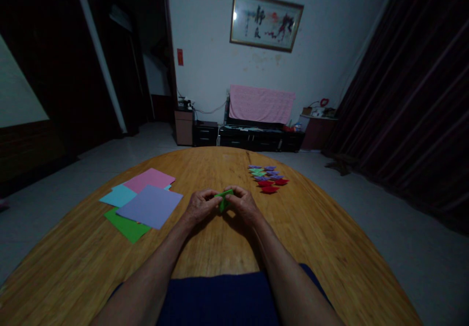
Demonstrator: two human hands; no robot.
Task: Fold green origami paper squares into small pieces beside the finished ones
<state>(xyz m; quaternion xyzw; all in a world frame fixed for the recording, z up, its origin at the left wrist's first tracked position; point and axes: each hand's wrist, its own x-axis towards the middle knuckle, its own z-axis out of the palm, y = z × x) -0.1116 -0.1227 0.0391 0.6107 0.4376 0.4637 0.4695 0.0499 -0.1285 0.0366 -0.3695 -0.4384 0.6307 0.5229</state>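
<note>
Between my hands is a small piece of folded green paper [223,201], held just above the wooden table [216,253]. My left hand [201,205] pinches its left side between thumb and fingers. On its right side, my right hand [242,203] grips it the same way. The fingertips partly cover the paper, so its full shape is hidden. To the right lie several small folded paper pieces in rows, among them a red one [269,190], a purple one [274,176] and a light green one [256,171].
Loose square sheets overlap at the left: purple [152,206], green [126,226], light blue [117,196] and pink [150,178]. Beyond the round table's far edge stands a low black cabinet [249,139] with a pink cloth [262,104] above it. A dark curtain [410,111] hangs at the right.
</note>
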